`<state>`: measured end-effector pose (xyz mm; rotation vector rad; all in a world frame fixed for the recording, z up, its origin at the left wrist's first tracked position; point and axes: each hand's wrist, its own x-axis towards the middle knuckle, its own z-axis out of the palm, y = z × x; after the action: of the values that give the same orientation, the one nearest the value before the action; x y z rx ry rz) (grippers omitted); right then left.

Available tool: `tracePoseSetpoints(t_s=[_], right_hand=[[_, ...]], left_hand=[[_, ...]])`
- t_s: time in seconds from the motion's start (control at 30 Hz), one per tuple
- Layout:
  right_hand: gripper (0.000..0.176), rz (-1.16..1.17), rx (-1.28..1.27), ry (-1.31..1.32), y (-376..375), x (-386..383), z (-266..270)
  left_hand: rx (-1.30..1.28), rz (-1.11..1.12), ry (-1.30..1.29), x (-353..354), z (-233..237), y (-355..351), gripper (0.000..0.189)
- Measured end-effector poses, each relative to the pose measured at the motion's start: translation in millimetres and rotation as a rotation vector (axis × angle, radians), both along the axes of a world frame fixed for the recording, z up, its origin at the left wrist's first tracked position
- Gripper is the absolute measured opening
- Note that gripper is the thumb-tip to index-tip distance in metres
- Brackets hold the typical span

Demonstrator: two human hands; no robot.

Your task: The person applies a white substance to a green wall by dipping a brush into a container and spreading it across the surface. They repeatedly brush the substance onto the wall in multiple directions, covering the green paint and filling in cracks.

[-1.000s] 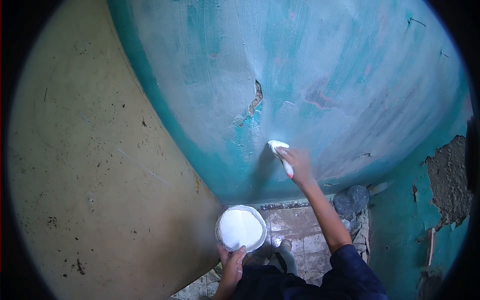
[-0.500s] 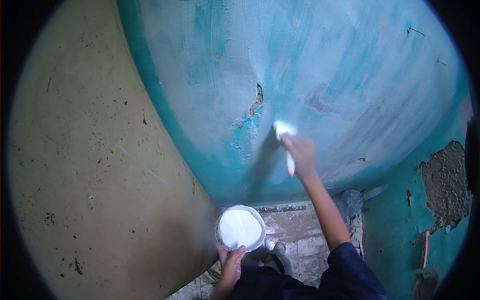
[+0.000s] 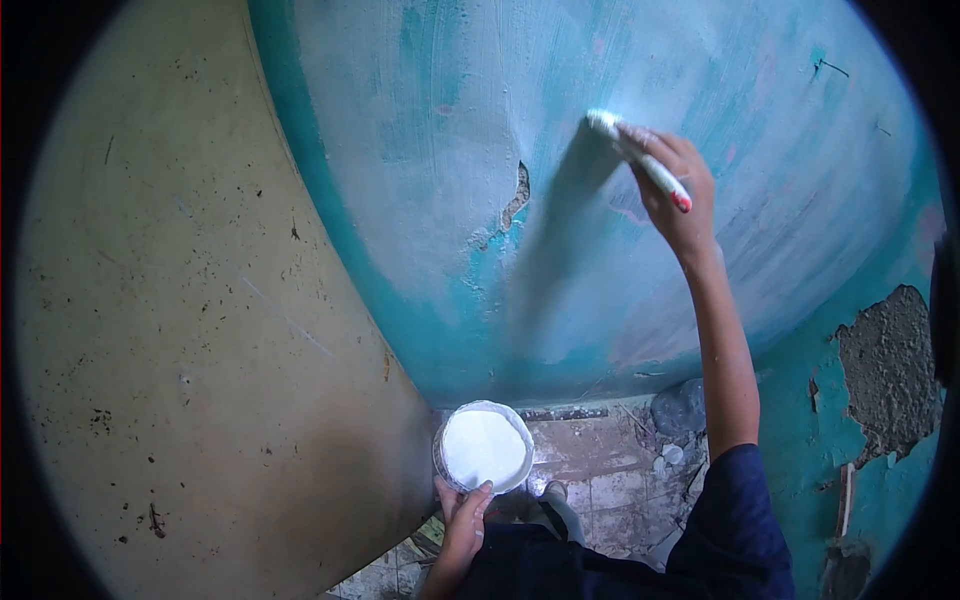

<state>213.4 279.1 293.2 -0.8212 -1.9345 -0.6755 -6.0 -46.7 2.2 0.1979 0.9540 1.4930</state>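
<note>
My right hand [image 3: 682, 190] is closed around the white handle of a paintbrush [image 3: 664, 182], whose end is red. The white bristles press against the teal wall [image 3: 420, 345], which is streaked with thin white paint. Low in front of me, my left hand [image 3: 465, 515] grips the near rim of a round bucket [image 3: 437, 452], thumb over the edge. White paint [image 3: 487, 447] lies inside it. Left of the brush, a chipped hole [image 3: 516, 198] shows bare plaster.
A scuffed beige wall or panel [image 3: 200, 350] rises close on my left. The right-hand teal wall has a large broken patch [image 3: 890, 365]. Dirty floor tiles [image 3: 615, 495] lie below, with a clear plastic container [image 3: 680, 408] by the wall. A nail [image 3: 832, 67] sticks out at upper right.
My right hand has swept the paintbrush up the wall and slightly right, from below the chipped hole to above it. The bucket in my left hand has barely shifted.
</note>
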Motion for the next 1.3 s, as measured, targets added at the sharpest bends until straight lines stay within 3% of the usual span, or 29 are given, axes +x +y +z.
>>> tracePoseSetpoints(t_s=[0.1,0.2,0.37,0.47,0.6,0.7,0.77,0.87,0.97,1.1,1.2,1.3], right_hand=[[0.039,-0.041,0.107,0.018,10,-3,-32],[0.039,-0.106,0.185,-0.024,19,-9,-150],[0.036,0.013,-0.159,-0.123,-7,-20,-311],[0.036,0.036,-0.242,-0.079,-13,-23,-333],[0.039,0.093,-0.442,-0.204,-1,-7,-303],[0.042,0.128,-0.321,-0.124,25,8,-243],[0.04,0.094,-0.235,0.01,5,-4,-157],[0.041,0.034,-0.027,0.115,-1,-16,-117],[0.043,-0.019,-0.016,0.094,-3,-24,-159],[0.043,0.007,-0.162,-0.086,-5,-32,-305],[0.042,0.004,-0.328,-0.155,-19,-35,-380],[0.04,0.015,-0.485,-0.192,-19,-30,-383]], left_hand=[[-0.023,0.007,0.007,0,-5,-1,0.086],[-0.031,0.023,0.015,0,-2,-4,0.085],[-0.066,0.058,0.068,0,-3,-9,0.085],[-0.1,0.074,0.089,2,-5,-9,0.085],[-0.099,0.044,0.056,1,-14,-16,0.085],[-0.101,0.039,0.033,5,-5,-15,0.085],[-0.1,0.05,0.016,8,-4,-14,0.085],[-0.098,0.058,-0.001,10,-7,-15,0.084],[-0.1,0.053,0.007,9,-9,-15,0.083],[-0.108,0.075,0.028,7,-14,-21,0.082],[-0.142,0.082,0.073,5,-16,-26,0.079],[-0.194,0.117,0.069,4,-17,-31,0.078]])
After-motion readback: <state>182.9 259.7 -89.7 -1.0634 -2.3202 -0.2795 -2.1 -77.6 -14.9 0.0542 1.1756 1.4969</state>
